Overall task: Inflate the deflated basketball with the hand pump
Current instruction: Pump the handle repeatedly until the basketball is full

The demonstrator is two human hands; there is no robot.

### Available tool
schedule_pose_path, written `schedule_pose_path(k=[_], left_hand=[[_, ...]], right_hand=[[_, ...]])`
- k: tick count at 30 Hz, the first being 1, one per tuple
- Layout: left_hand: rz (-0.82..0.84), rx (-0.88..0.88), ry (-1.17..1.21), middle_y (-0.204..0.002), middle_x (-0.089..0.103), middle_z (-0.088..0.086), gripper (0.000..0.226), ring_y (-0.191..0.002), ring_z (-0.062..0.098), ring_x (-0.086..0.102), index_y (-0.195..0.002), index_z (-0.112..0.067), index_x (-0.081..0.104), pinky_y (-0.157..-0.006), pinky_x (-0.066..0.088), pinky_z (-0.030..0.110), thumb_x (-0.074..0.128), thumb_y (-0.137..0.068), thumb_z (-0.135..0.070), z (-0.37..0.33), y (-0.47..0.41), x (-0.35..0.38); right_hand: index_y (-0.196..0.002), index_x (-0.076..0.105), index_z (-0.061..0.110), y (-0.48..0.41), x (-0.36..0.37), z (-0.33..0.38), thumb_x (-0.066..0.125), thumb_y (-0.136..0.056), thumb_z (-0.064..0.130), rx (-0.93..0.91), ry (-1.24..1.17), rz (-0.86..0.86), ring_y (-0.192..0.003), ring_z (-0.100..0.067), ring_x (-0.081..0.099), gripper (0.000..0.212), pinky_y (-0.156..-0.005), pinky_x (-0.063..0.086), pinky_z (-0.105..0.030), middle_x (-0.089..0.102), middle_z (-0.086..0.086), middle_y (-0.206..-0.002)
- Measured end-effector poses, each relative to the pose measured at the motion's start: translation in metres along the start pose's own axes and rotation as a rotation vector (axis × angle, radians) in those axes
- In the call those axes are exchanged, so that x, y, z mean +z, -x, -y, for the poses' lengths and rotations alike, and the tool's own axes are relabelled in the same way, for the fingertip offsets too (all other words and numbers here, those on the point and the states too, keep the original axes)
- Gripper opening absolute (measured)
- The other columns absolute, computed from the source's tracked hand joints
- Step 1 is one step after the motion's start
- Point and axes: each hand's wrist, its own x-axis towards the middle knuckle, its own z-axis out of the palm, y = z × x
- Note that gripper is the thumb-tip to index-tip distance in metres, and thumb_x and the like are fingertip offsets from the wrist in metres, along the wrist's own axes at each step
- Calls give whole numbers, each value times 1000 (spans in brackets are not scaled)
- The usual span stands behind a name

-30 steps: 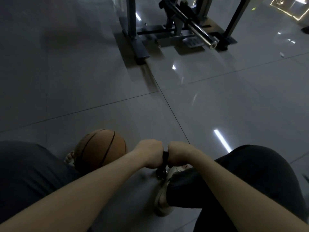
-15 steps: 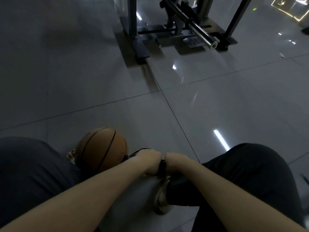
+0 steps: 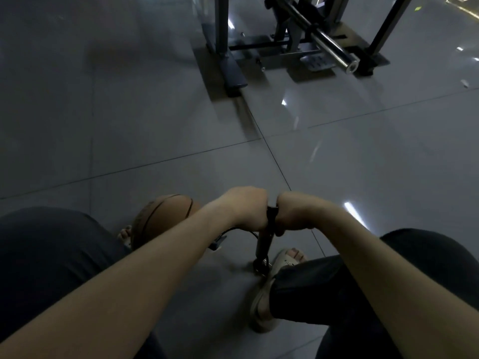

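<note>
An orange basketball (image 3: 166, 216) lies on the grey tiled floor between my knees, partly hidden by my left forearm. A black hand pump (image 3: 263, 244) stands upright on the floor beside my right sandalled foot (image 3: 274, 281). My left hand (image 3: 246, 207) and my right hand (image 3: 295, 212) each grip one side of the pump's T-handle, knuckles up, with the handle raised above the barrel. A thin black hose (image 3: 241, 230) curves from the pump towards the ball; its end at the ball is hidden by my arm.
A metal gym rack (image 3: 228, 42) with a chrome barbell sleeve (image 3: 334, 51) stands on the floor ahead. My dark-trousered knees (image 3: 414, 275) flank the pump. My left foot's toes (image 3: 124, 233) show beside the ball.
Both hands have risen with the pump handle since half a second ago, when they were pushed down low. The barrel and hose are now exposed below my fists.
</note>
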Motion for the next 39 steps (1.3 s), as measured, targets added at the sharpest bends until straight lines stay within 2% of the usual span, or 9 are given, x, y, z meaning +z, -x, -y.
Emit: schedule_pose_path(k=[5, 10, 14, 20, 23, 25, 30, 35, 39], left_hand=[[-38, -1, -24, -68, 55, -1, 31, -61, 20, 57, -69, -20, 51, -51, 41, 29, 69, -83, -41, 8, -21, 44], [-53, 4, -63, -81, 63, 5, 26, -69, 25, 57, -72, -18, 49, -59, 41, 31, 64, -86, -34, 16, -29, 83], [-36, 36, -62, -103, 69, 11, 18, -91, 32, 67, -96, -15, 63, -67, 44, 33, 60, -91, -31, 15, -28, 110], [106, 95, -125, -103, 68, 9, 20, -92, 32, 66, -104, -11, 64, -67, 47, 35, 60, -92, -26, 1, -16, 105], [127, 92, -145, -84, 61, 4, 20, -72, 25, 59, -97, -11, 66, -62, 46, 33, 64, -90, -29, -8, -6, 70], [102, 82, -114, -72, 58, 1, 21, -60, 18, 53, -90, -12, 66, -55, 42, 30, 69, -87, -33, -11, 0, 34], [56, 66, 29, -62, 52, 0, 31, -54, 16, 44, -68, -15, 57, -50, 35, 27, 69, -90, -33, -11, 18, -35], [80, 29, 19, -66, 57, 1, 30, -57, 18, 51, -70, -15, 58, -50, 40, 29, 70, -88, -36, -4, 3, -8], [10, 35, -68, -68, 56, 0, 29, -59, 17, 54, -69, -18, 52, -53, 42, 30, 66, -87, -36, -2, -17, 32]], right_hand=[[-91, 69, 6, -34, 30, -14, 75, -78, 17, -39, 56, 0, -69, -24, 57, 19, -58, 46, -31, 62, -8, -77], [-71, 53, 13, -57, 61, -24, 66, -82, 17, -68, 116, 17, -70, -27, 56, 18, -57, 45, -30, 52, -3, -66], [-98, 58, 13, -55, 86, -27, 61, -87, 25, -54, 190, -5, -90, -30, 61, 17, -73, 49, -35, 60, -6, -95], [-116, 58, 7, -35, 99, -27, 63, -90, 28, -11, 124, 52, -103, -31, 62, 34, -74, 45, -34, 61, -12, -108], [-83, 62, 7, -14, 75, -22, 70, -84, 24, -11, 87, 71, -75, -29, 61, 19, -65, 45, -34, 60, -11, -75], [-66, 57, 8, 4, 41, -18, 71, -83, 21, -1, 31, 36, -51, -21, 50, 25, -51, 43, -31, 55, -5, -52], [-91, 68, 0, 39, -32, -3, 69, -84, 13, -26, -39, 18, -48, -17, 43, 15, -47, 38, -28, 52, -7, -64], [-68, 61, 9, 9, -6, -1, 73, -81, 16, -5, 68, 10, -46, -18, 44, 20, -45, 38, -27, 51, -5, -56], [-68, 60, 13, -23, 23, -15, 75, -81, 19, -23, 147, -6, -54, -18, 51, 21, -49, 41, -27, 54, -3, -60]])
